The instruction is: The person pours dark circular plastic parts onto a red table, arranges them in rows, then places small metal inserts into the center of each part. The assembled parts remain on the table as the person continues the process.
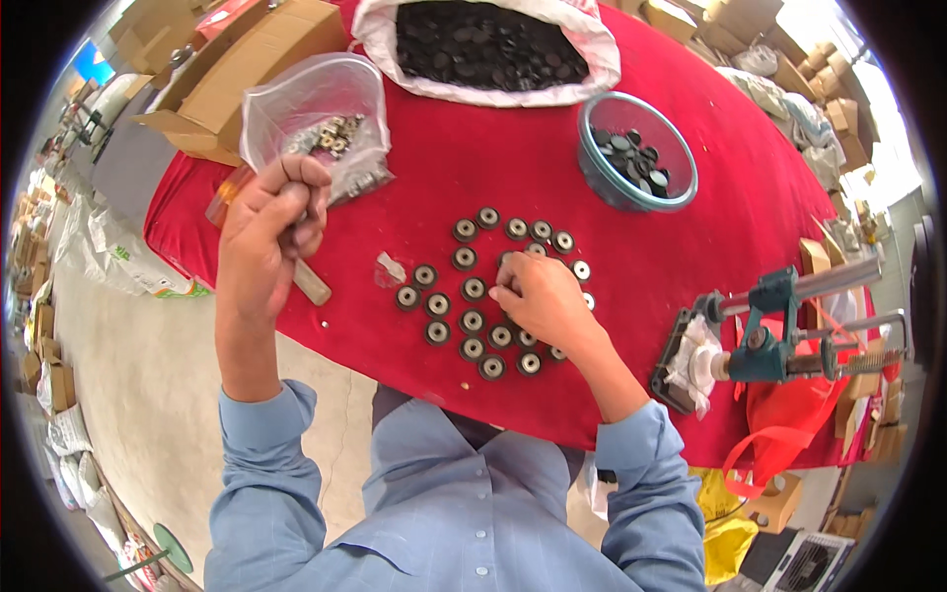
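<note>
Several small round black parts with metal centres and a hole in the middle (472, 322) lie spread over the red cloth in front of me. My right hand (545, 298) is closed among them, its fingertips down at one part; what they pinch, if anything, is hidden. My left hand (271, 232) is raised at the left, its fingers curled closed, and I cannot make out what is inside. Just behind it a clear plastic bag (345, 84) stands open with small metal pieces (338, 135) in it. A small torn scrap of plastic (391, 268) lies between the hands.
A white sack (604, 69) full of black discs (483, 44) is at the back. A bluish bowl (639, 200) holds more discs. On the right stands a green hand press (774, 331). A cardboard box (258, 69) and a short stick (312, 283) are on the left.
</note>
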`<control>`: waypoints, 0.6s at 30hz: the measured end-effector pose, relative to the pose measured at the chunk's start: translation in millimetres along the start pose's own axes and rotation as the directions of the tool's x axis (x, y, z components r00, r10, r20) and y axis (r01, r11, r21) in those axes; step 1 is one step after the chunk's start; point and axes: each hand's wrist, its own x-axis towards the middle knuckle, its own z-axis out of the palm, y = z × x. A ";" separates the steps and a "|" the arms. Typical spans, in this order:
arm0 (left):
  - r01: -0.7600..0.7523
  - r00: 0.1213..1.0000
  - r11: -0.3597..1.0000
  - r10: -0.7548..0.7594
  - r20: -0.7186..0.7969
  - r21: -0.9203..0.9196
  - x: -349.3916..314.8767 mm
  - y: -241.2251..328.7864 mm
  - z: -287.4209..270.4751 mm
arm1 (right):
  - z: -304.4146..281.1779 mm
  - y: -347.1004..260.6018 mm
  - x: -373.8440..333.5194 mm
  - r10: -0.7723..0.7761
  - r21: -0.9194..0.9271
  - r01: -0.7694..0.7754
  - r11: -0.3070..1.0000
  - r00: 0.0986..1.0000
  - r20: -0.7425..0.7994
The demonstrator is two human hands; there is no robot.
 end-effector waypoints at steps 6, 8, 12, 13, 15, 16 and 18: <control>-0.310 0.937 0.416 0.285 0.201 0.855 77.7 38.2 -24.6 | -62.5 -74.7 41.3 -0.080 0.354 0.091 0.931 0.996 -0.046; -0.326 0.935 0.229 0.225 0.276 0.917 112.0 32.5 -49.4 | -69.2 -108.8 74.5 -0.244 0.313 0.284 0.906 0.956 -0.161; -0.304 0.941 0.009 0.155 0.299 0.953 149.4 18.3 -75.7 | -57.6 -158.6 152.3 -0.421 0.147 0.460 0.876 0.876 -0.234; -0.289 0.945 -0.025 0.154 0.289 0.957 149.8 16.8 -75.8 | -48.9 -163.2 172.2 -0.450 0.073 0.482 0.873 0.853 -0.264; -0.301 0.891 0.111 0.387 0.238 0.947 136.0 17.3 -67.8 | -31.3 -157.0 203.6 -0.494 -0.082 0.496 0.865 0.808 -0.320; -0.312 0.851 0.176 0.489 0.193 0.933 122.4 19.0 -65.2 | -28.2 -156.1 209.3 -0.514 -0.077 0.525 0.847 0.776 -0.366; -0.307 0.770 0.262 0.633 0.077 0.915 83.4 17.0 -59.0 | -32.8 -146.8 209.5 -0.540 -0.093 0.565 0.820 0.709 -0.454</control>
